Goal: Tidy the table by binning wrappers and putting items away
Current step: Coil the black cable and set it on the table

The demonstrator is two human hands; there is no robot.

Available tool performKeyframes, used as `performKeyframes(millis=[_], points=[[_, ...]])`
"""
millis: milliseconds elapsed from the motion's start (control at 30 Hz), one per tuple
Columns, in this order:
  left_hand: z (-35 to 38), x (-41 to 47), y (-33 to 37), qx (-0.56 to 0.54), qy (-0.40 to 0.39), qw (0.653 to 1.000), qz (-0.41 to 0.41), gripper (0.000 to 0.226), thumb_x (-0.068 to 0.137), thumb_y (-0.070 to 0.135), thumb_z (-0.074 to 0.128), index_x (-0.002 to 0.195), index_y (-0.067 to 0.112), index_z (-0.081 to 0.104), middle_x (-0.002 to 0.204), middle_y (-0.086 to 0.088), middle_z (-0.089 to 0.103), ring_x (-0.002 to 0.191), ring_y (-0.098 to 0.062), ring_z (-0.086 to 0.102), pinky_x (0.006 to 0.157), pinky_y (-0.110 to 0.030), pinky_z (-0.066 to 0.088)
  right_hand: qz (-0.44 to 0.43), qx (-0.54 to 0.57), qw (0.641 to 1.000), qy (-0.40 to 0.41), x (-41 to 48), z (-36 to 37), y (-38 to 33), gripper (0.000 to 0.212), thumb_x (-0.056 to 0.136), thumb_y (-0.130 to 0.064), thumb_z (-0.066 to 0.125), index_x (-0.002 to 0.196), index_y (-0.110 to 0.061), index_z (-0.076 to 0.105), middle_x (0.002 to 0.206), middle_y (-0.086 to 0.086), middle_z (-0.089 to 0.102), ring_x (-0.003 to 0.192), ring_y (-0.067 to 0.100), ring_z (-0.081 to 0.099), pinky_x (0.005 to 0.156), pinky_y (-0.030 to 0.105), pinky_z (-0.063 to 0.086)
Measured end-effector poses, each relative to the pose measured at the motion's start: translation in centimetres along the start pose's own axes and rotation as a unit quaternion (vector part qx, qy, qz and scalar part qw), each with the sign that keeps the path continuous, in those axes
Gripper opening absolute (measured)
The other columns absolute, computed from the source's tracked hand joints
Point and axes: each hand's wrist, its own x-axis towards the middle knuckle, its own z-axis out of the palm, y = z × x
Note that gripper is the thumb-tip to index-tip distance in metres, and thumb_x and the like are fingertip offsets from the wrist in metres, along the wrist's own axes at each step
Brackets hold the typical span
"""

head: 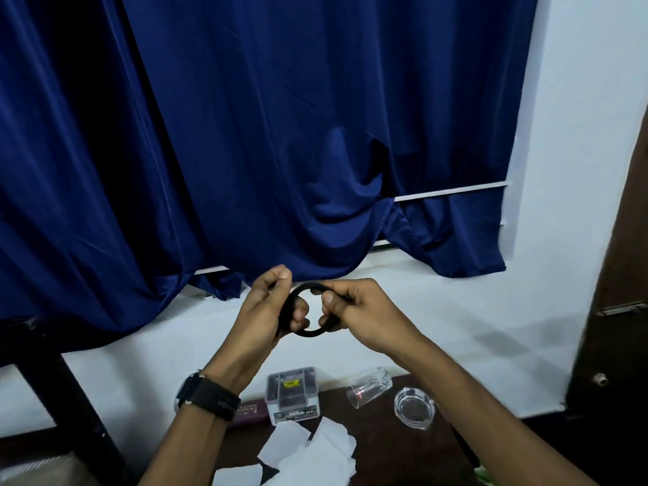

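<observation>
Left hand (261, 310) and right hand (364, 310) grip a black loop (308, 333), perhaps cable, fingers curled, clear above table (403, 450).

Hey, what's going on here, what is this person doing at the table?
A person's left hand and right hand grip a black flexible loop, held up before a dark blue curtain. On the dark brown table below, torn white paper pieces, a small clear plastic box, a clear glass tumbler lying on its side and a clear glass ashtray are not yet put away.
</observation>
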Motion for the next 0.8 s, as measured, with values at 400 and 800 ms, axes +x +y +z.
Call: performKeyframes(millis=[400,800], points=[[-0.9,0.6,-1.0,-0.137,-0.012,0.990,-0.011,0.020,0.108,0.005,0.036,0.099,0.022,0.042,0.055,0.005,0.034,0.041,-0.007,0.028,0.059,-0.025,0.046,0.041,-0.147,0.988,0.036,-1.0,-2.7,-0.3,0.008,0.095,-0.031,0.069,0.098,-0.029,0.077,0.082,-0.012,0.076,0.077,0.005,0.074,0.086,0.038,0.062],[-0.2,-0.7,-0.7,-0.200,-0.111,0.971,-0.063,0.019,0.095,0.008,0.044,0.084,0.023,0.042,0.053,0.008,0.025,0.043,-0.008,0.011,0.045,-0.024,0.035,-0.003,-0.105,0.985,0.140,1.0,-2.2,-1.0,0.014,0.088,-0.020,0.078,0.101,-0.024,0.081,0.090,-0.005,0.078,0.080,0.007,0.072,0.085,0.023,0.057]])
